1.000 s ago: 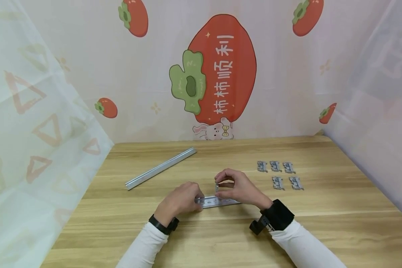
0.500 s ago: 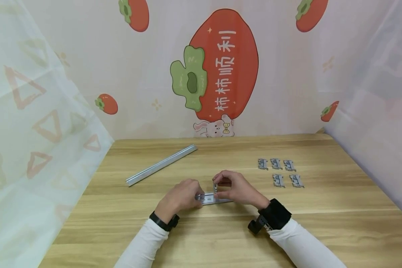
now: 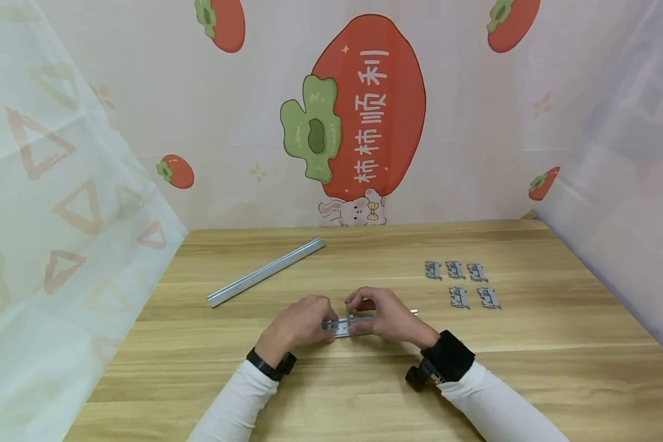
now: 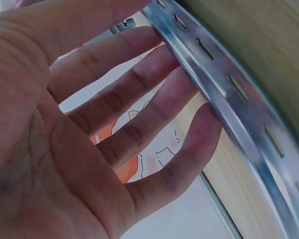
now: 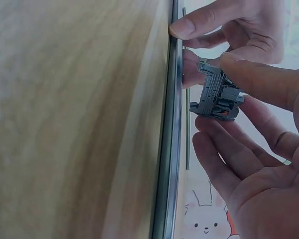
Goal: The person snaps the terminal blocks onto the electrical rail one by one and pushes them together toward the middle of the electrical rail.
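Note:
A slotted metal DIN rail (image 3: 341,328) lies near the middle of the wooden table. My left hand (image 3: 298,322) grips it toward its left end; the right wrist view shows the thumb on the near edge and fingers behind. In the left wrist view, fingertips (image 4: 209,117) rest along the rail's edge. My right hand (image 3: 389,316) pinches a grey terminal block (image 5: 217,94) between thumb and fingers. The block stands upright, close over the rail, just right of my left hand. Part of the rail is hidden behind my right hand in the head view.
Another metal DIN rail (image 3: 266,272) lies slanted at the back left of the table. Several grey terminal blocks (image 3: 459,298) lie in two rows at the right. A printed cloth (image 3: 243,123) hangs behind the table, with more cloth at both sides.
My right hand has moved slightly left and down with the terminal block, nearer the rail and my left hand. The left hand keeps its hold. The head view has tilted slightly.

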### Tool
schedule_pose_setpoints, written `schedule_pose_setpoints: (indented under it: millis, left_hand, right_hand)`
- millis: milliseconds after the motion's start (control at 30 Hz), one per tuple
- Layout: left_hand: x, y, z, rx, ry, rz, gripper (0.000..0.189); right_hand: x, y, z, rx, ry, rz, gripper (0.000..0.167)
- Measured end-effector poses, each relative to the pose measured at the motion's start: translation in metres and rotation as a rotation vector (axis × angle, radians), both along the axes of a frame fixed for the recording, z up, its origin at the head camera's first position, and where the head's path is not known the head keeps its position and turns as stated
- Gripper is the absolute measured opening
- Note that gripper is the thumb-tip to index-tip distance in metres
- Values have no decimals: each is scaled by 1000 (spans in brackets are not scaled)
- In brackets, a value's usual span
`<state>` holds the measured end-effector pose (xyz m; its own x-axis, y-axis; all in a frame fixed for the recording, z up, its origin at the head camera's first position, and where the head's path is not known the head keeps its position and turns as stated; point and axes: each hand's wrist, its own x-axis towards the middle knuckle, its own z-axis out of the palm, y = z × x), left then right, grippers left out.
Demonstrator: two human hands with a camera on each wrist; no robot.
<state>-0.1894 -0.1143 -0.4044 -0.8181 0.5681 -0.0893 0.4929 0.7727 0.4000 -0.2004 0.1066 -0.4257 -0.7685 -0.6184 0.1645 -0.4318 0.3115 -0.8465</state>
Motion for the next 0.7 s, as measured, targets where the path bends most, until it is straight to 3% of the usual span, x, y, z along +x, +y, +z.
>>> schedule_pose_setpoints:
  millis: [700]
  left_hand:
    - [1,3,0,13,10,-20,9]
  right_hand:
    - [2,-2,-1,29,-29,15,28]
